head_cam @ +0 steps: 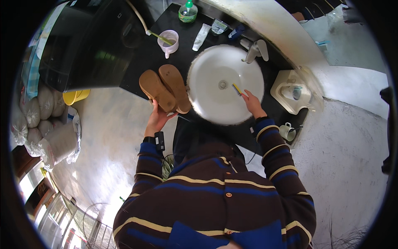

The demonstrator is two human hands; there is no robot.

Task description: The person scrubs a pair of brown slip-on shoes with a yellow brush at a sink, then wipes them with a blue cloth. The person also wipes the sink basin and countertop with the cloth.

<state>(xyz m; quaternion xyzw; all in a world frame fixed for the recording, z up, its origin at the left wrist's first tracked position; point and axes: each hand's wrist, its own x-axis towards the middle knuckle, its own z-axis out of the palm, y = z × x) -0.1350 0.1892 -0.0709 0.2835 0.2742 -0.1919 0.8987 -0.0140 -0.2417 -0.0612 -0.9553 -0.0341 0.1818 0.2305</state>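
My left hand (157,119) grips the near end of a brown slipper (157,90), thumb at its left side and fingers partly hidden under it. A second brown slipper (174,88) lies alongside on the black countertop (136,73), close to the basin's left rim. No straps show on either one, and dark spots mark their faces. In my right hand (253,104) is a small yellow-handled brush (237,89), held over the white round washbasin (208,102). The brush points toward the drain (222,84), without touching the slippers.
A chrome faucet (256,51) stands behind the basin. Along the back are a pump bottle (187,14), a white tube (201,37) and a pink mug (168,46) with a green-handled tool. To the right sit a cream corner caddy (289,90) and a white cup (287,132).
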